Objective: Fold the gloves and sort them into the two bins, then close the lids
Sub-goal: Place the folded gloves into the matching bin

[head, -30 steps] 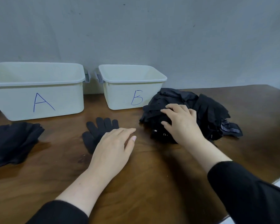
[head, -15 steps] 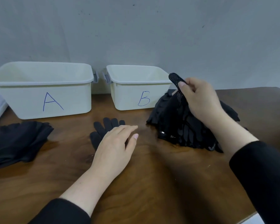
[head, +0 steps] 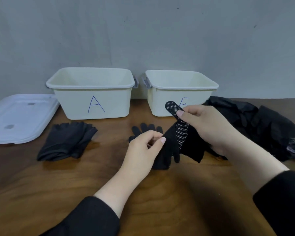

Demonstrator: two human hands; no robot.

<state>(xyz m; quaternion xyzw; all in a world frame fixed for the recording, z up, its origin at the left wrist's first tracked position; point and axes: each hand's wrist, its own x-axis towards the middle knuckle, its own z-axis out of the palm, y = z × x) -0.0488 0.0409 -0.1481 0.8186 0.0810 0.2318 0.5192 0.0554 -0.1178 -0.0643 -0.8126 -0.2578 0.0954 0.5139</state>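
Grey wall stood behind our brown desk. Our right hand pinched one finger of a dotted glove and held it up, we judged so the tangled cloth could hang free. Our left hand pinched the same glove's near edge to draw it out flat. Behind the left hand lay a single glove, fingers pointing far. Right of us sat the unsorted heap; to the left a folded stack waited before bin A. Bin B stood just beyond the raised glove, both bins open-topped. White lids rested far left. Bare wood near us gave room for folding.
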